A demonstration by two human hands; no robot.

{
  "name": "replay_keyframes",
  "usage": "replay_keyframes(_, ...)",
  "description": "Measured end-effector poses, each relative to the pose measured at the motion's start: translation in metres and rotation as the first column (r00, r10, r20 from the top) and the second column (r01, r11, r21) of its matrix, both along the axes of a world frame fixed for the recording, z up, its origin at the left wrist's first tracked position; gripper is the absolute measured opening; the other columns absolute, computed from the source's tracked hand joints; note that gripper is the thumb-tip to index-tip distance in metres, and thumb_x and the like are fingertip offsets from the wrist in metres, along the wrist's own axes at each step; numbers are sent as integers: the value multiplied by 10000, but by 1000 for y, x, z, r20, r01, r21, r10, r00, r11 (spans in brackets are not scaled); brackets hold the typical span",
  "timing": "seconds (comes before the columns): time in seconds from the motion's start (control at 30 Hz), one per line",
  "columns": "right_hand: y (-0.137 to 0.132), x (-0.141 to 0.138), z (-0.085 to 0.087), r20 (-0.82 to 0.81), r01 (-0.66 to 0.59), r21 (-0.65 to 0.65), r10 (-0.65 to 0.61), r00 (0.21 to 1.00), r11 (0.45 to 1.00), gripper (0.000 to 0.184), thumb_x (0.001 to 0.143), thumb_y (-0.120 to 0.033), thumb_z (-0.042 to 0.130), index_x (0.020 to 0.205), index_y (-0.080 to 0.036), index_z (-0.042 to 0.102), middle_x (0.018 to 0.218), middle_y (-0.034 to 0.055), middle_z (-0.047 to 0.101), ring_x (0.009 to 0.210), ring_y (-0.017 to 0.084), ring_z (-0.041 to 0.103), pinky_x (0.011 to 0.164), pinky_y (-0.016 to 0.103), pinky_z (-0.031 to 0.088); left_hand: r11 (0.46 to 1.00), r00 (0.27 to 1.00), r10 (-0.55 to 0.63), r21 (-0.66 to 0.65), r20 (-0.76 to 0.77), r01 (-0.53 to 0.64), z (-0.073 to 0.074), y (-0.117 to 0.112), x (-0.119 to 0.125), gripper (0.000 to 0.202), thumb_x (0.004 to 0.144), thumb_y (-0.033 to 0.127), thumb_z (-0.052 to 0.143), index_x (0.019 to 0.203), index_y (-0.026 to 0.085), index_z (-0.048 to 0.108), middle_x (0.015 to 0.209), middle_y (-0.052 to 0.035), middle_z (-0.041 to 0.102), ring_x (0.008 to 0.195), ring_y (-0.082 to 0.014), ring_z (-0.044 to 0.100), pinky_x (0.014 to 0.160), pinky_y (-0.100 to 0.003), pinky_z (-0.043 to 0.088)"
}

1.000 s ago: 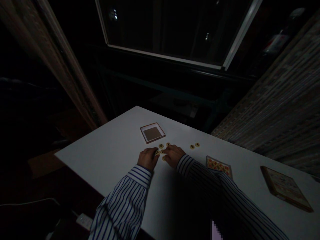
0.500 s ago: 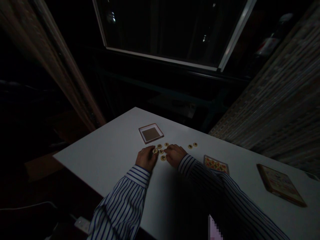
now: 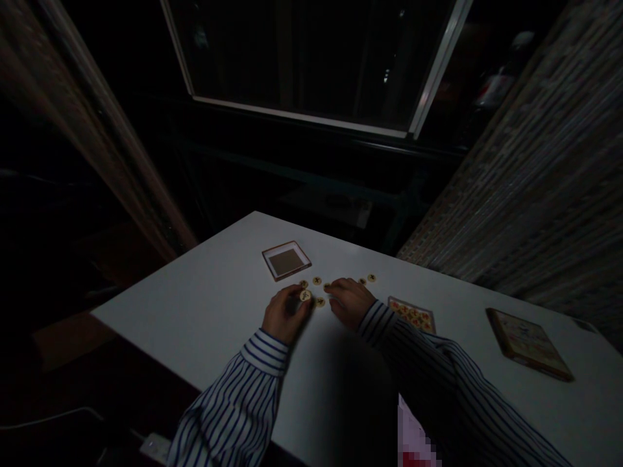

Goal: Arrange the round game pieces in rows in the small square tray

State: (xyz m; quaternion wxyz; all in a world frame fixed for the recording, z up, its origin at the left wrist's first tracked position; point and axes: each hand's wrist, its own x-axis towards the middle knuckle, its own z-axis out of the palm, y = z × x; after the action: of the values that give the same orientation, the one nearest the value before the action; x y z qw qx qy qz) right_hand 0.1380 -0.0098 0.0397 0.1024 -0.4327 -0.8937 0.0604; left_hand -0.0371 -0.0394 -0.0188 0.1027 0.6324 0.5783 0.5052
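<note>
Round pale xiangqi pieces with dark characters lie on a white table [image 3: 185,305]. My left hand [image 3: 283,312] is closed, pinching one xiangqi piece [image 3: 305,296] between thumb and fingers, face up. Just behind it is another piece [image 3: 304,284], partly covered by the fingers. To its right lie a loose piece [image 3: 320,302] and, farther back, one more [image 3: 317,280]. My right hand [image 3: 353,303] has its fingers stretched out and its thumb apart. A fingertip touches a piece [image 3: 326,287] on the table. Two pieces [image 3: 372,277] rest side by side beyond this hand.
An open shallow box part [image 3: 287,261] sits at the back. Right of my right forearm is a tray of red-marked pieces [image 3: 413,316]. Farther right lies a flat decorated box [image 3: 530,344]. A window frame [image 3: 302,117] and a hanging curtain [image 3: 487,168] stand beyond the table.
My right hand has moved right, and a piece at its fingertip has shifted right, apart from the cluster. My left hand has turned slightly with its piece. The view has shifted a little.
</note>
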Motion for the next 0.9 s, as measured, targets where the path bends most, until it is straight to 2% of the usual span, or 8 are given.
replay_keyframes(0.27,-8,19,4,-66,-8,62,12,998,998,344,757,-203,464,1089,-175,550,1046,68,559,961,188,477,849,336,357,995,997,-63,74,-36,66,15,-7,18,298,684,298,584,952,177,534,882,-56,631,830,-178,594,769,-334,470)
replay_keyframes(0.63,-13,43,3,-141,12,112,4,990,994,315,756,-215,465,1046,-164,575,1009,74,576,935,194,497,806,337,393,985,990,-116,118,-83,126,21,-7,39,259,690,268,586,933,192,537,877,-40,625,834,-171,589,771,-321,465)
replay_keyframes(0.9,-20,61,4,-196,82,137,-54,979,987,293,759,-211,469,1029,-172,575,1008,72,581,952,186,497,819,335,392,977,979,-160,120,-129,176,23,-8,56,274,696,271,589,955,197,533,900,-45,620,851,-168,581,773,-315,463)
